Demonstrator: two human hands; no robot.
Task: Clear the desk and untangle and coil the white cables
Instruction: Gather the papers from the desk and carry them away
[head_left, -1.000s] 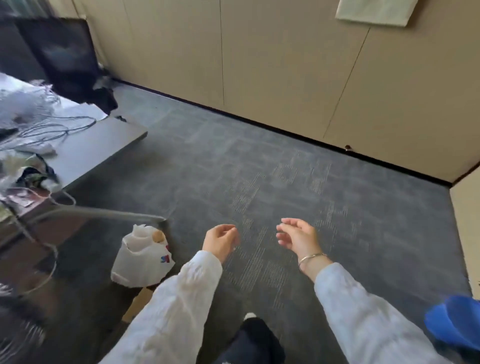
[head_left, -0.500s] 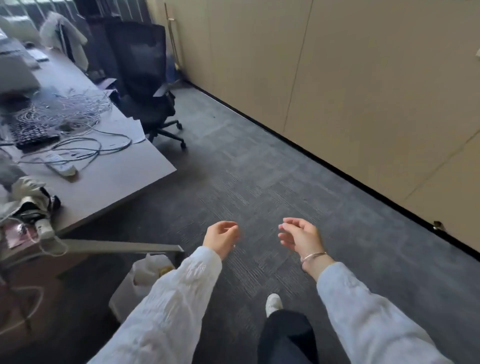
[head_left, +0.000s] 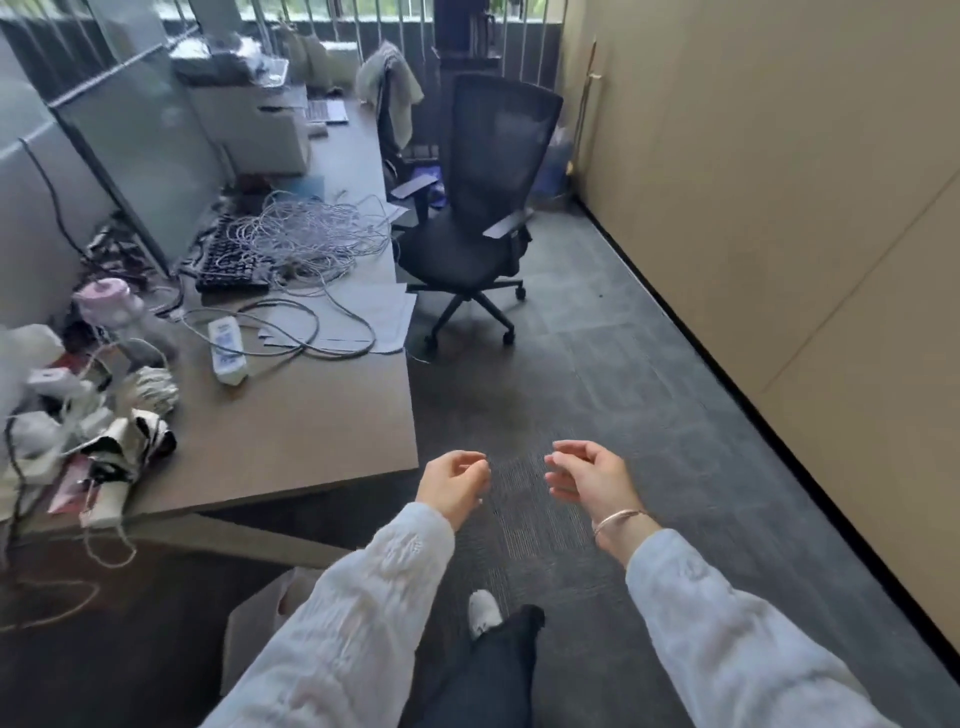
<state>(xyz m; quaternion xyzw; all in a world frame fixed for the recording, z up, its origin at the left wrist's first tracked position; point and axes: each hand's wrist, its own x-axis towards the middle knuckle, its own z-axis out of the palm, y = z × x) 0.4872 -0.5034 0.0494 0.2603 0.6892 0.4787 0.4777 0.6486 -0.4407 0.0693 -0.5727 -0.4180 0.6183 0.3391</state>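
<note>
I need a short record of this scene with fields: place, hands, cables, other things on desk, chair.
place: office, desk on the left, carpet floor
left hand: loosely curled, holds nothing, above the floor
right hand: loosely curled, holds nothing
white cables: tangled pile on the desk, partly over a keyboard
other things: power strip, papers, pink-lidded bottle
chair: black, beside the desk

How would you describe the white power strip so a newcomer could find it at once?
Start at the brown desk on the left, then find the black keyboard under the tangled white cables. Nearer the camera lies the power strip: a flat white bar ringed by loose cable loops, the only rigid block there.
</note>
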